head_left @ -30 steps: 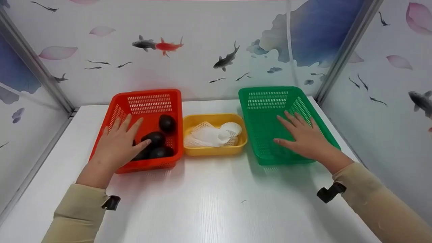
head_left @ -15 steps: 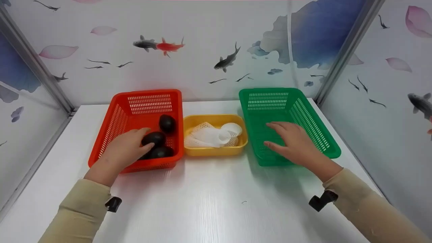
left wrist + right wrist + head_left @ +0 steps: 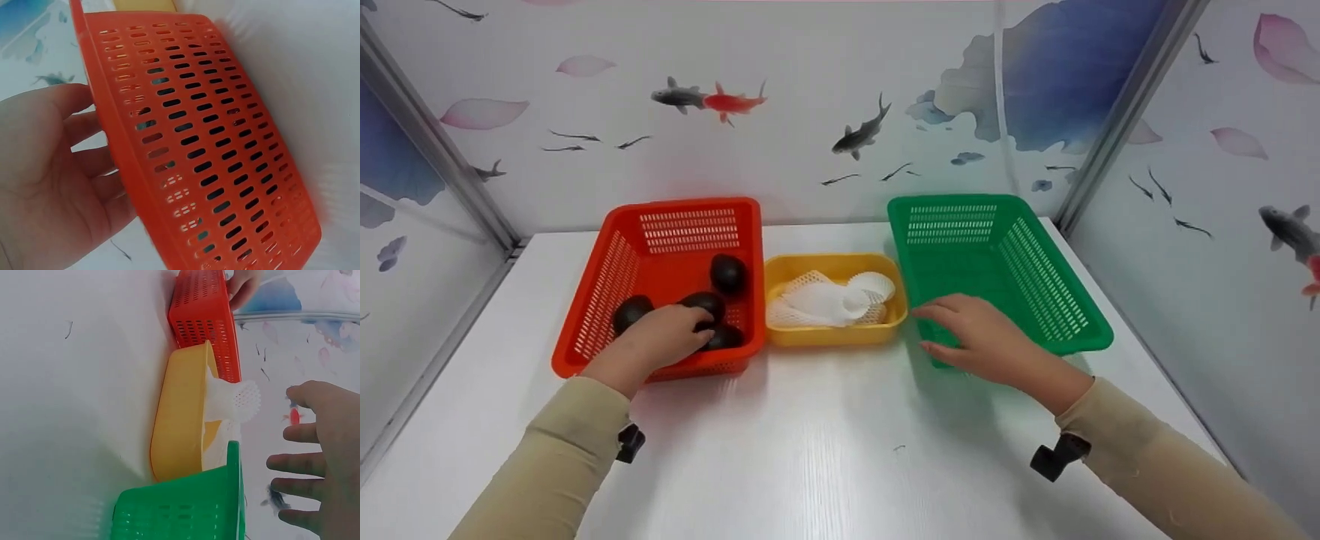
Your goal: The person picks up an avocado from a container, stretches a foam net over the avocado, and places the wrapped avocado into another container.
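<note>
In the head view, a red basket point(image 3: 622, 225) at the left holds several dark, egg-shaped fruits point(image 3: 728, 274) that look like avocados. My left hand point(image 3: 656, 341) reaches over its front rim, fingers and thumb at the front right fruit point(image 3: 727, 337). In the left wrist view the fingertips are hidden behind the basket wall, so a grip cannot be made out. White foam net sleeves point(image 3: 829, 300) lie in the yellow basket point(image 3: 832, 337) in the middle. My right hand point(image 3: 990, 341) hovers above the front left corner of the green basket point(image 3: 1005, 262), fingers extended towards the yellow one, holding nothing.
The three baskets stand side by side on a white table point(image 3: 825, 450). Printed wall panels point(image 3: 795, 172) rise behind and at both sides, joined by metal corner posts point(image 3: 1132, 112). A small dark mark point(image 3: 899, 448) shows on the tabletop.
My left hand has lowered and moved right onto the fruits, its spread fingers drawn together. My right hand has shifted left and nearer, from over the green basket towards the yellow one.
</note>
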`<state>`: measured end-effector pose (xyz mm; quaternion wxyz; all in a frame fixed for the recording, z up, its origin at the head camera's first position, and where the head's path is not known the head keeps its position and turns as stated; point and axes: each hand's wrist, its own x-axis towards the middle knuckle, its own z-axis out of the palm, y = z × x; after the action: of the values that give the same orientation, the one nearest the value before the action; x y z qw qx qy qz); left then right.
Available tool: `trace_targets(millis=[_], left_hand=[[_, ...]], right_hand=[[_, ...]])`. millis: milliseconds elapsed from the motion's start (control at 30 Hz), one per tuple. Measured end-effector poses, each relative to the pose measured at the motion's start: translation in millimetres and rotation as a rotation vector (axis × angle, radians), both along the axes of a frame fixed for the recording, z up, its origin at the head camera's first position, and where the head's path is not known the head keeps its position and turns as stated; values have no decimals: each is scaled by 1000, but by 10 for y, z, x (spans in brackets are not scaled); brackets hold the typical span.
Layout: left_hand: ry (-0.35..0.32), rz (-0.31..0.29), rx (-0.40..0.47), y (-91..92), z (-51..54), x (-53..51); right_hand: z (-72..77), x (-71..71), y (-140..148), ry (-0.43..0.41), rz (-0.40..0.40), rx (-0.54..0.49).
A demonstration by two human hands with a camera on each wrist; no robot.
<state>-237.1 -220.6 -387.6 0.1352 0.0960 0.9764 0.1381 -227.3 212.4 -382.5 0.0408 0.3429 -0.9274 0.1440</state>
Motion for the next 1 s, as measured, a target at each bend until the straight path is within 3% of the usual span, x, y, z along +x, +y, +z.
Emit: trace_targets(millis=[267,533,767,1000], left_hand=[[-86,124,63,72,-110,-55],[-104,163,68,153,-125,-141],[-136,100,-49,182,-90,-252],[-134,42,-184,223,-51,-273]], right_hand=[[-54,44,-145,0,88,27],[-140,52,-267,-11,139,91],[-156,57,-330,-33,143,153],[-149,54,-388,-39,152,179]])
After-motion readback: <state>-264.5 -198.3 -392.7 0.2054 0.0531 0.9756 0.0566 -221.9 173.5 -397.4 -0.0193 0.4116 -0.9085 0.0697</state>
